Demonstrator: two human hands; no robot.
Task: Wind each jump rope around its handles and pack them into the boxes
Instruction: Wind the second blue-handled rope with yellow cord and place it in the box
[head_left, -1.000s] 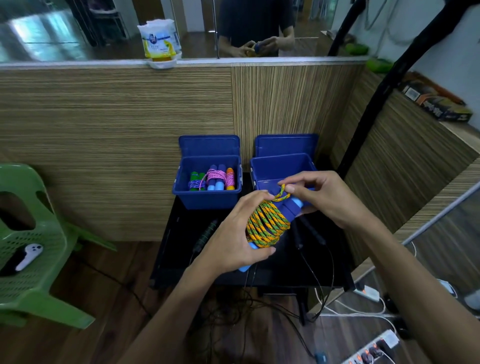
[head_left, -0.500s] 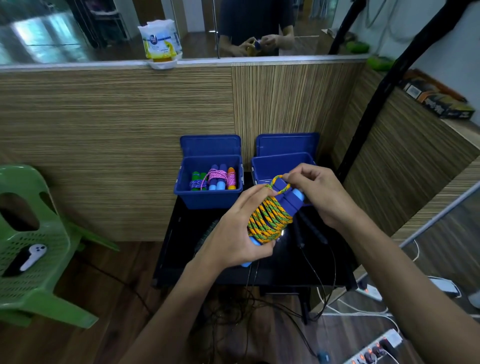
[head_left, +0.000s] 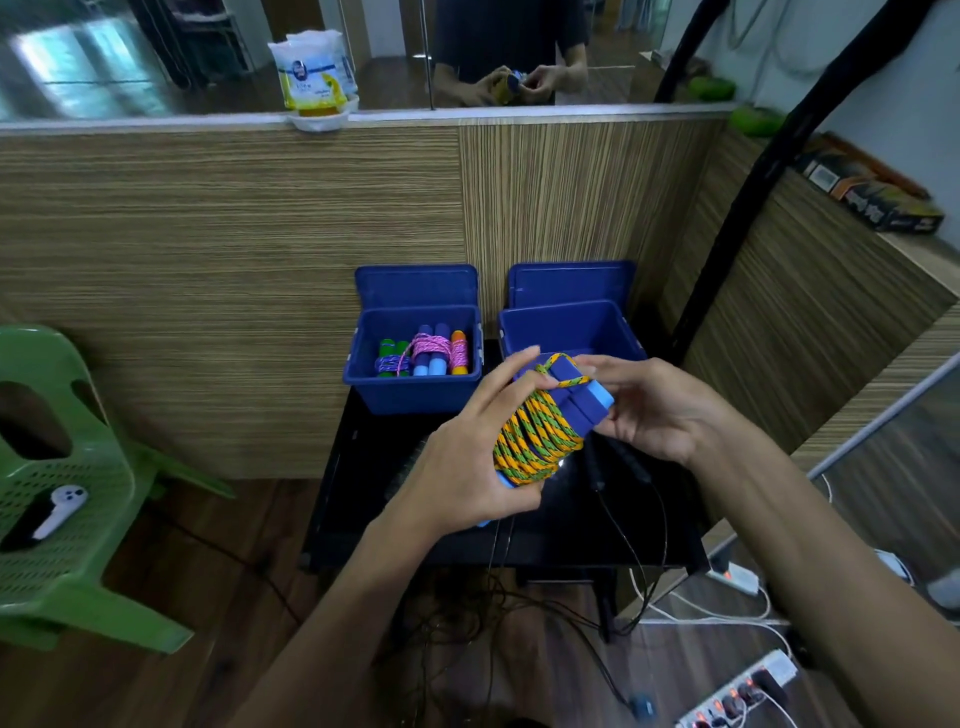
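- At far left stands a green plastic chair (head_left: 67, 499), and a white controller (head_left: 61, 508) lies on its seat.
- On the ledge above the wood-grain partition (head_left: 234, 270) sits a white and yellow packet (head_left: 314, 73) in a small white dish.
- At the back of the black surface (head_left: 363, 499), your left blue box (head_left: 413, 358) stands open with its lid up behind it; it holds wound jump ropes, one with green handles, one with blue handles under pink rope, and an orange handle at the right.
- Your left hand (head_left: 467, 467) grips the orange-and-green jump rope (head_left: 535, 441) from the left, thumb under the coil and fingers curled over its top, above the middle of the surface.
- The rope is wound round its two blue handles (head_left: 584, 405), which point up and to the right; one loop crosses over the handle tops.
- Your right hand (head_left: 660, 410) pinches the handle ends from the right, fingertips at that top loop.
- Just behind your hands, the right blue box (head_left: 569, 327) is open, lid upright; what I can see of its inside is bare.
- Black cables (head_left: 628, 514) trail across the surface, and a power strip (head_left: 737, 696) lies on the floor at lower right.
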